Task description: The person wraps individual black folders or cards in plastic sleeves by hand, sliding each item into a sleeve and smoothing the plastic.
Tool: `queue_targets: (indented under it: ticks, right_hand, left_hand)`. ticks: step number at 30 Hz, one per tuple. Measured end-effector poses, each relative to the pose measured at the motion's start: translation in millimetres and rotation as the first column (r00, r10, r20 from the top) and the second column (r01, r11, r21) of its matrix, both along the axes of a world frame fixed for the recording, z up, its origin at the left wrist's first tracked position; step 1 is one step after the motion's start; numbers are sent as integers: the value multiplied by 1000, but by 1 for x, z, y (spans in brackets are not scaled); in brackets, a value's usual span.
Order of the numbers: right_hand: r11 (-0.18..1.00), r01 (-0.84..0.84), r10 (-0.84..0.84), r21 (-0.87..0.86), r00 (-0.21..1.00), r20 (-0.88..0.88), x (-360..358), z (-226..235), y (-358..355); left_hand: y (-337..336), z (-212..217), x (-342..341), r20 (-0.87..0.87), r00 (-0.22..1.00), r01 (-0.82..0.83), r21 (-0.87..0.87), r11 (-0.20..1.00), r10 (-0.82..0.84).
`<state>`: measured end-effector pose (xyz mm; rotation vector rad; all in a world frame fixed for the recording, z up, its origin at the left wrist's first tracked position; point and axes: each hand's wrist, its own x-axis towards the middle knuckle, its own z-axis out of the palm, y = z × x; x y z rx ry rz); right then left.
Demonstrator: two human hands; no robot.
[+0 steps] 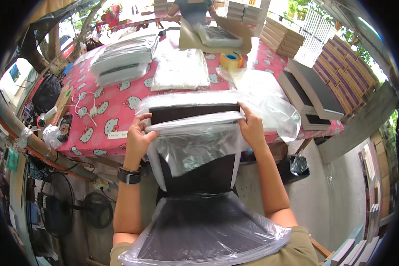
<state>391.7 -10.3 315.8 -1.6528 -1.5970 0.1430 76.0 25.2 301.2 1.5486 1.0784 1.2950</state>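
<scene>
Above pink cloth, hands gripping crinkly bag

A flat, dark brown rectangular board sits partly inside a clear plastic bag; its far end shows as a dark band between the left hand and the right hand, which grip the bag's open mouth at either side. The bag is thin, glossy and wrinkled, its rim bunched into a pale fold just below the exposed edge of the board. The board tilts up, its far end level with the near edge of the pink-covered table. Lower down, a second board in clear plastic rests against the person's chest, its film crinkled along the bottom.
</scene>
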Motion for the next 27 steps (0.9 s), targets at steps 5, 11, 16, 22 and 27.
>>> queue_targets:
  ticks: [5,11,16,22,27]
  right_hand:
    - [994,15,-27,109,994,108,-8,9,-31]
    - [899,-121,132,421,991,2,-4,29,-80]
    - [872,-486,189,-67,459,-868,9,55,-98]
    - [671,-739,72,64,-20,-997,23,-10,-86]
    - [886,-459,-94,-68,-35,-995,23,-84,-123]
  left_hand:
    - [0,15,12,-394,794,-287,428,857,463]
    - [-39,35,-1,-306,901,-141,463,875,307]
    - [-64,52,-44,202,940,319,-243,916,-274]
    - [-78,10,-30,523,829,466,-456,758,-195]
    - [-96,-83,-50,507,851,452,-571,685,-139]
